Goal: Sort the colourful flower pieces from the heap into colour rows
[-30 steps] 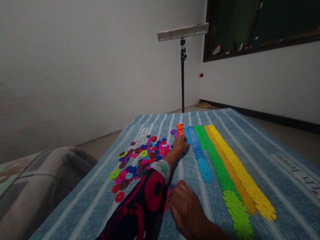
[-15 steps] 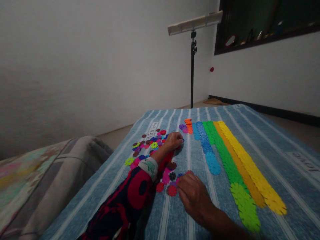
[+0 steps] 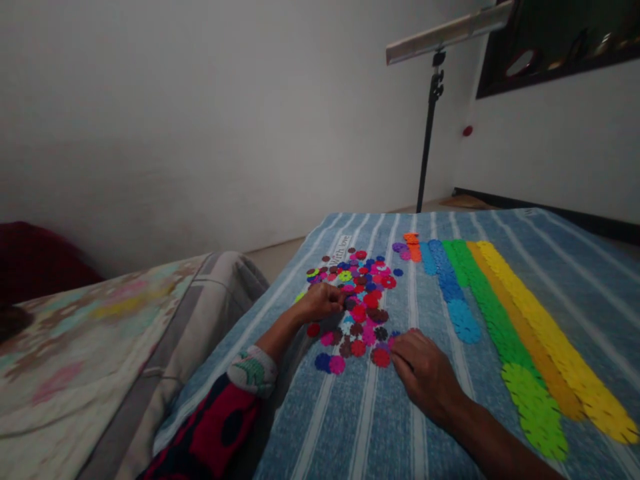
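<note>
Here's the left hand (image 3: 323,301) at the left side of the loose discs (image 3: 359,313), most of them spreading ahead and to its right, and it's the nearer hand to their middle. Its fingers look drawn together, right beside a dark purple disc (image 3: 351,303); in this dim view I can't tell if they pinch one. Across to the right hand (image 3: 427,373), curled low over the striped cloth (image 3: 390,427), a red disc (image 3: 381,358) just left of its fingertips, its grip impossible to tell. Ahead and right of it, a blue row (image 3: 445,273); then a green row (image 3: 505,320), a mustard row (image 3: 553,380) and a yellow row (image 3: 545,333), long axes slanting nearer past its right side.
</note>
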`<state>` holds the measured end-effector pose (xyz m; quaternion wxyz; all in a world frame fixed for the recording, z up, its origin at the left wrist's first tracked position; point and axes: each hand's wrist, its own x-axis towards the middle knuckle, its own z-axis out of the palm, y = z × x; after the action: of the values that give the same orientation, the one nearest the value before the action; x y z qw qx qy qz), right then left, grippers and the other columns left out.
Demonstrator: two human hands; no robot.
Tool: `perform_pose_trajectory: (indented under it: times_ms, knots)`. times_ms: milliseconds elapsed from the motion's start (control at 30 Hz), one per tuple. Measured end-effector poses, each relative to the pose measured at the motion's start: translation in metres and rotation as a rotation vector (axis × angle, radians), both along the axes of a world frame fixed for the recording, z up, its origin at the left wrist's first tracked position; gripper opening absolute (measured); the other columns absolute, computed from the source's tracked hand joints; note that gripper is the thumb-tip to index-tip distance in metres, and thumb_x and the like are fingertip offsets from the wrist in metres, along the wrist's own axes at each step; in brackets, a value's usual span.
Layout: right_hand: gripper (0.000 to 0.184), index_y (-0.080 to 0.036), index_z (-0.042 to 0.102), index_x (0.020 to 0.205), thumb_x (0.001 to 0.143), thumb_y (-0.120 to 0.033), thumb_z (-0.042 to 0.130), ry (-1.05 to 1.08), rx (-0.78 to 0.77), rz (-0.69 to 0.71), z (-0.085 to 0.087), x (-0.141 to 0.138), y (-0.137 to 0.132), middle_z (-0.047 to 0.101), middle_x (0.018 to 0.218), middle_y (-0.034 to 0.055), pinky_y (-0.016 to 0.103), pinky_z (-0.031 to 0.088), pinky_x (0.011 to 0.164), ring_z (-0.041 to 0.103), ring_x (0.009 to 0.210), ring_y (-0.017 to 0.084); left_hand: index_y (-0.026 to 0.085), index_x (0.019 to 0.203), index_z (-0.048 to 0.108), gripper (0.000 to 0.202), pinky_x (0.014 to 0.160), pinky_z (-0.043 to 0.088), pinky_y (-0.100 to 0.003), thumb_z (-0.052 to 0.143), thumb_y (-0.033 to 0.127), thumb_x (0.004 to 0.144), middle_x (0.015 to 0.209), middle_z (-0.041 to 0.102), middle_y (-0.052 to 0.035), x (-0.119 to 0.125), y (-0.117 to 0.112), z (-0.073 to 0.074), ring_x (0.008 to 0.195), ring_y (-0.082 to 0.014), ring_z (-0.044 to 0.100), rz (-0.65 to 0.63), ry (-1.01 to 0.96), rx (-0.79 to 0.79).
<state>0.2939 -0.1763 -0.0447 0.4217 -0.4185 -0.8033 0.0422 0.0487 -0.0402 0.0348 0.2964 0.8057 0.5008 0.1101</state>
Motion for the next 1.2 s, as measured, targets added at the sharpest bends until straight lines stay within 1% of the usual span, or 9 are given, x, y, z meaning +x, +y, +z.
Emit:
perform_pose_trajectory:
  times_ms: [200, 300, 433, 567, 733, 867, 933, 1067, 1200]
  knots:
    - [0.017, -0.019, 0.06, 0.086, 0.093, -0.011, 0.047, -0.008, -0.014, 0.014, 0.0, 0.002, -0.002, 0.063, 0.084, 0.0048, 0.04, 0.043, 0.085, 0.055, 0.082, 0.022, 0.015, 0.068, 0.068, 0.015, 0.055, 0.03, -0.022, 0.062, 0.027, 0.072, 0.059, 0.058, 0.0024, 0.006, -0.023, -0.008, 0.058, -0.0103, 0.05, 0.058, 0.14, 0.058]
    - [0.017, -0.02, 0.061, 0.087, 0.094, -0.012, 0.046, -0.012, -0.026, 0.019, 0.0, 0.003, -0.002, 0.063, 0.085, 0.005, 0.04, 0.043, 0.083, 0.055, 0.082, 0.022, 0.016, 0.067, 0.067, 0.022, 0.054, 0.028, -0.024, 0.062, 0.035, 0.075, 0.058, 0.056, 0.0017, 0.016, -0.03, -0.008, 0.057, -0.0111, 0.049, 0.094, 0.245, 0.095]
    - [0.017, -0.02, 0.061, 0.09, 0.095, -0.013, 0.046, -0.021, -0.023, 0.017, -0.001, 0.004, -0.002, 0.063, 0.086, 0.0054, 0.041, 0.044, 0.084, 0.056, 0.083, 0.022, 0.016, 0.065, 0.063, 0.023, 0.053, 0.025, -0.025, 0.065, 0.038, 0.072, 0.057, 0.053, 0.0026, 0.024, -0.036, -0.006, 0.055, -0.0111, 0.046, 0.11, 0.311, 0.099]
    - [0.017, -0.02, 0.062, 0.093, 0.095, -0.013, 0.046, -0.029, -0.022, 0.023, -0.002, 0.005, -0.002, 0.064, 0.087, 0.0053, 0.043, 0.044, 0.089, 0.057, 0.083, 0.022, 0.016, 0.064, 0.059, 0.02, 0.053, 0.026, -0.024, 0.07, 0.032, 0.067, 0.057, 0.05, 0.0048, 0.024, -0.038, -0.007, 0.055, -0.01, 0.044, 0.118, 0.225, 0.044]
    - [0.018, -0.02, 0.063, 0.094, 0.095, -0.014, 0.046, -0.049, -0.026, 0.009, 0.0, 0.005, -0.004, 0.065, 0.088, 0.0054, 0.044, 0.045, 0.091, 0.06, 0.084, 0.022, 0.016, 0.06, 0.051, 0.021, 0.05, 0.025, -0.021, 0.071, 0.018, 0.059, 0.052, 0.045, 0.008, 0.02, -0.034, -0.02, 0.051, -0.007, 0.039, 0.162, -0.023, -0.072]
    - [0.019, -0.021, 0.064, 0.092, 0.094, -0.015, 0.046, -0.057, 0.001, 0.003, 0.0, 0.006, -0.004, 0.067, 0.087, 0.0051, 0.043, 0.047, 0.09, 0.062, 0.081, 0.021, 0.016, 0.057, 0.049, 0.018, 0.05, 0.028, -0.02, 0.067, 0.012, 0.059, 0.051, 0.047, 0.0075, 0.012, -0.029, -0.026, 0.05, -0.0071, 0.041, 0.215, -0.175, -0.131]
    - [0.019, -0.022, 0.064, 0.093, 0.094, -0.015, 0.046, -0.058, 0.015, 0.0, 0.0, 0.007, -0.004, 0.067, 0.088, 0.0051, 0.043, 0.048, 0.09, 0.062, 0.081, 0.021, 0.016, 0.056, 0.048, 0.019, 0.051, 0.029, -0.021, 0.066, 0.012, 0.061, 0.05, 0.046, 0.0073, 0.006, -0.025, -0.025, 0.05, -0.0072, 0.041, 0.297, -0.18, -0.046]
    - [0.019, -0.021, 0.064, 0.095, 0.095, -0.014, 0.046, -0.05, 0.002, 0.009, -0.002, 0.007, -0.004, 0.067, 0.088, 0.0053, 0.044, 0.047, 0.091, 0.062, 0.082, 0.021, 0.018, 0.059, 0.048, 0.017, 0.054, 0.032, -0.022, 0.062, 0.016, 0.069, 0.055, 0.048, 0.005, -0.007, -0.017, -0.018, 0.055, -0.0096, 0.045, 0.503, -0.147, 0.213]
    - [0.018, -0.021, 0.063, 0.095, 0.095, -0.015, 0.046, -0.033, -0.005, 0.02, -0.002, 0.006, -0.004, 0.066, 0.088, 0.0055, 0.044, 0.046, 0.091, 0.062, 0.083, 0.022, 0.019, 0.066, 0.053, 0.009, 0.063, 0.037, -0.026, 0.059, 0.017, 0.073, 0.064, 0.055, 0.0015, -0.012, -0.014, -0.019, 0.065, -0.0136, 0.052, 0.565, -0.067, 0.387]
